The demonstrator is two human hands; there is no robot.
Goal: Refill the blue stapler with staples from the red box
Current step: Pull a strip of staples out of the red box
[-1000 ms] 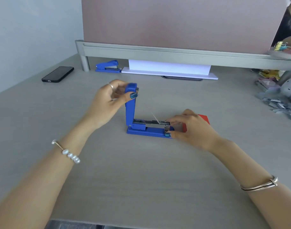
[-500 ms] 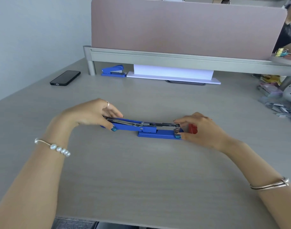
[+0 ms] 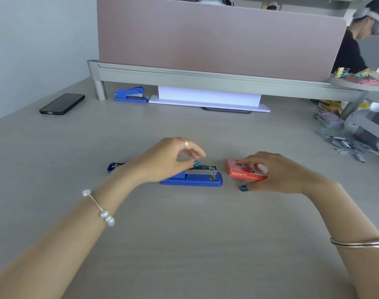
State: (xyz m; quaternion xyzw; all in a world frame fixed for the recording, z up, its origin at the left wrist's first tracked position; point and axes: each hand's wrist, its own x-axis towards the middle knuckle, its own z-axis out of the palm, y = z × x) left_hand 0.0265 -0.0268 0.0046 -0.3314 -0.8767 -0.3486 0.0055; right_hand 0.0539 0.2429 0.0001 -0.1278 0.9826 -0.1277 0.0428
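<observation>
The blue stapler (image 3: 191,181) lies opened flat in the middle of the desk. Its lid stretches left under my wrist, and only the lid's tip (image 3: 113,167) shows. The metal staple channel (image 3: 204,170) faces up. My left hand (image 3: 169,159) hovers over the stapler's hinge with fingers loosely spread and the thumb tip near the channel's rear, holding nothing. The red box (image 3: 245,174) sits just right of the stapler. My right hand (image 3: 277,171) rests on it, fingers over its top and thumb down in front of it.
A second blue stapler (image 3: 131,95) and a white paper stack (image 3: 208,98) sit under the grey divider rail. A black phone (image 3: 62,104) lies at the far left. Loose staple strips (image 3: 345,145) and clutter fill the right edge. Another person is behind the divider.
My left hand folded the upright lid down flat to the left, then let go and moved over the channel. My right hand left the stapler's front end for the red box.
</observation>
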